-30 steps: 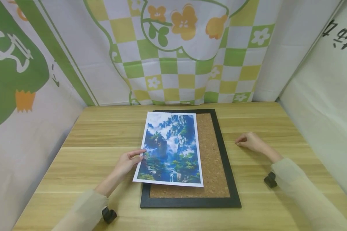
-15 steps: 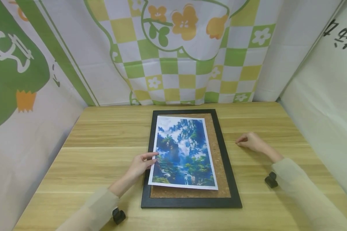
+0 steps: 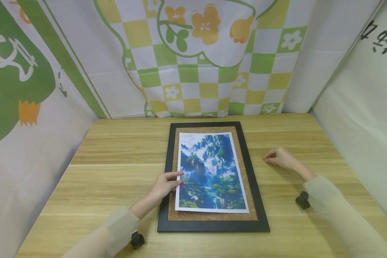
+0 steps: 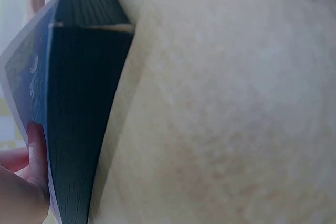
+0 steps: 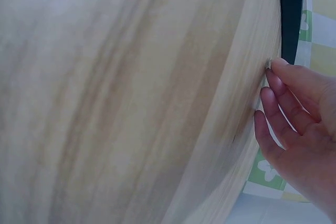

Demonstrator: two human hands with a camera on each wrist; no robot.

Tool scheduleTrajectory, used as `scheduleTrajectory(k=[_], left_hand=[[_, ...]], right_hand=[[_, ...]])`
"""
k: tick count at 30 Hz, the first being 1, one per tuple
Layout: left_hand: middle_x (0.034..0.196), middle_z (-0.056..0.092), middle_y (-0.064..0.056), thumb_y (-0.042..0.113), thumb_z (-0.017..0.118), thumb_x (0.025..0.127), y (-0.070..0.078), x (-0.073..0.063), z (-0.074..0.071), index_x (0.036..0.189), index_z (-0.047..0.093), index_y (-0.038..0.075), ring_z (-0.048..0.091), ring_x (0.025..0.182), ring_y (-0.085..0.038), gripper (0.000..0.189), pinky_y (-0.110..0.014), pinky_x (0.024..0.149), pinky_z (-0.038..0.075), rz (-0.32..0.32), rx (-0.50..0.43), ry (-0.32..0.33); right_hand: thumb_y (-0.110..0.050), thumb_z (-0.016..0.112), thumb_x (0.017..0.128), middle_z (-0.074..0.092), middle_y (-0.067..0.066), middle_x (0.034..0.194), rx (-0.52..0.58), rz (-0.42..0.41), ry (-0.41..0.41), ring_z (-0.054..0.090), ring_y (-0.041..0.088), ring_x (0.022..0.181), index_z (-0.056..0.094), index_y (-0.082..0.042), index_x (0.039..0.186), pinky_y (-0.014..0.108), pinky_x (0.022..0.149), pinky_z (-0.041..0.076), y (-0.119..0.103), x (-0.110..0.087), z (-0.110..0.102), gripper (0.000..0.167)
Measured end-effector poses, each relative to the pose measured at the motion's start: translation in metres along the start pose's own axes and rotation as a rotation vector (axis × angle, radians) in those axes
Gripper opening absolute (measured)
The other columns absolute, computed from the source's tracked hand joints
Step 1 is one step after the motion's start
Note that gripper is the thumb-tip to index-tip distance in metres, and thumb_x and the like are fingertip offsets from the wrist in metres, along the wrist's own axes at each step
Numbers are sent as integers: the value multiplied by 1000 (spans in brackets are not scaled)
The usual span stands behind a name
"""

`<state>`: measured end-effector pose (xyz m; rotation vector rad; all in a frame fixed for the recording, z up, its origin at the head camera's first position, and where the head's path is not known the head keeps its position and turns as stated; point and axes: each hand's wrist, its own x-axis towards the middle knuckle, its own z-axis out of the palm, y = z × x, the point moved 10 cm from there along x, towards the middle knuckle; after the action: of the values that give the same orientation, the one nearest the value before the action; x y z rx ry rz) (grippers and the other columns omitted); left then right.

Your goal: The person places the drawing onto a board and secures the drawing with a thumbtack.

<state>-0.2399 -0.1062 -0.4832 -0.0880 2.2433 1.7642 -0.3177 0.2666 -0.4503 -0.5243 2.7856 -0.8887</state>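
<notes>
Head view: by the left hand (image 3: 163, 184), the left edge of a paper mountain-and-waterfall print (image 3: 211, 172) is pinched between thumb and fingers. The print is held over a cork board (image 3: 213, 216), with cork showing all around it. In the left wrist view, the print's near end is seen lifted above the board's black frame (image 3: 213, 226). Whether its far end is touching the cork cannot be told. To the right of the frame, a tiny pale thing (image 5: 269, 64), too small to name, is pinched by the right hand (image 3: 280, 157) with thumb and fingertip. Both arms are covered by pale sleeves (image 3: 329, 200). The frame is laid flat on a wooden table (image 3: 116, 175). Beyond the table's far edge, a green, yellow and white checked cloth (image 3: 208, 75) is hung.
</notes>
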Motion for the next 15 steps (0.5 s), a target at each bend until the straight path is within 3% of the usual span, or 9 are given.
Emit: scheduleTrajectory(k=[6, 11, 14, 15], left_hand=[[108, 60, -20, -4, 58, 81, 2, 0, 1, 115, 58, -1, 62, 74, -12, 34, -26, 61, 52, 10, 27, 8], [84, 65, -18, -4, 60, 79, 3, 1, 2, 115, 57, -2, 60, 64, -13, 36, -26, 56, 51, 32, 90, 8], [75, 62, -14, -1, 62, 79, 10, 0, 3, 113, 58, -1, 56, 56, -11, 35, -27, 51, 50, 100, 160, -2], [74, 60, -12, 2, 63, 79, 15, -2, 3, 112, 59, 0, 55, 54, -10, 33, -25, 49, 49, 155, 180, -9]], right_hand=[[-5, 61, 81, 65, 19, 88, 2, 6, -14, 61, 30, 81, 67, 3, 86, 36, 68, 50, 1, 0, 0, 11], [-4, 60, 81, 65, 19, 89, -3, 1, -18, 60, 32, 83, 67, 3, 87, 40, 71, 50, 1, 0, 1, 11], [-4, 59, 81, 65, 19, 89, 2, 5, -24, 60, 31, 82, 67, 3, 88, 38, 69, 50, 1, -1, 1, 12], [-4, 59, 82, 65, 19, 89, 5, 5, -26, 60, 31, 82, 66, 4, 89, 37, 68, 50, 1, -1, 1, 12]])
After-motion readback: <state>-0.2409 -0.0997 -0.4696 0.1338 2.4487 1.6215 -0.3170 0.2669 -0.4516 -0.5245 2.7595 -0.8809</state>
